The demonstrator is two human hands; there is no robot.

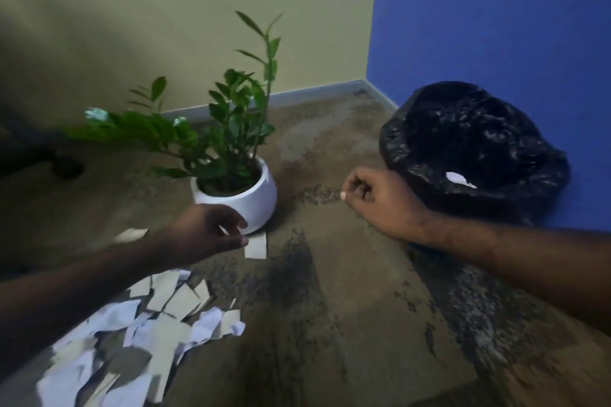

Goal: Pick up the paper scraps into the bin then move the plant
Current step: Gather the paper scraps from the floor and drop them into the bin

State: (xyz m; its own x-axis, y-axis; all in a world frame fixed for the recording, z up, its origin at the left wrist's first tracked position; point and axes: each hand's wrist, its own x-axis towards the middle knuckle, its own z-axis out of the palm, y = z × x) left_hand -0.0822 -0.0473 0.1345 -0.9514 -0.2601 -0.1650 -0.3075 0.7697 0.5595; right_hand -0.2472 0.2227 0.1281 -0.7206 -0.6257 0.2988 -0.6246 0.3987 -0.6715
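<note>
A green plant in a round white pot [246, 200] stands on the brown carpet in the middle. Several white and beige paper scraps [148, 317] lie in a heap at the lower left, and one single scrap [256, 245] lies just in front of the pot. My left hand [205, 231] reaches over the floor, fingers spread, with its fingertips at that single scrap. To the right stands a bin lined with a black bag [472, 149], a white scrap [458, 178] inside it. My right hand [380, 198] hovers beside the bin, fingers curled in, nothing visible in it.
A beige wall runs behind the plant and a blue wall behind the bin; they meet in a corner at the back. A dark object [43, 158] sits at the far left. Another scrap [130, 235] lies left of my left wrist.
</note>
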